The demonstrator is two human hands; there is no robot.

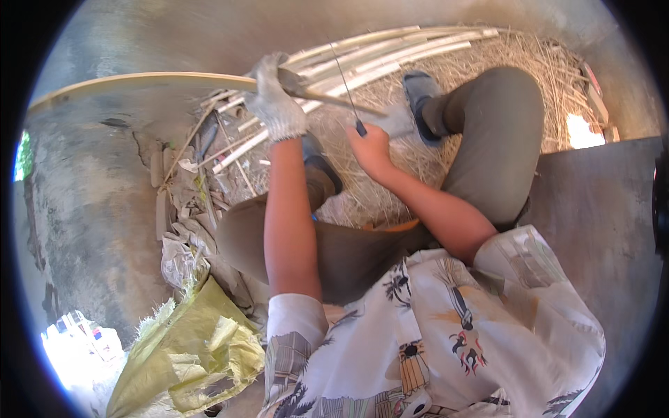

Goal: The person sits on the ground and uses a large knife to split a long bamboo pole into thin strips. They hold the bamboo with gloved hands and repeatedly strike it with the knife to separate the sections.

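Note:
My left hand (275,101), in a pale knitted work glove, is closed around a long bamboo strip (160,76). The strip arches out to the left, and its darker short end passes to the right of the glove, slightly blurred. Bare and closed, my right hand (371,150) grips a knife (347,87) by its dark handle. Its long thin blade, seen almost edge-on, points up and away, crossing the line of the strip's right end; whether they touch I cannot tell.
Several pale split strips (390,59) lie beyond my hands. Straw and shavings (526,63) cover the ground around my sandalled feet (421,97). On the left are wood scraps (164,209) and a torn yellow-green woven sack (188,348). Walls curve close around me.

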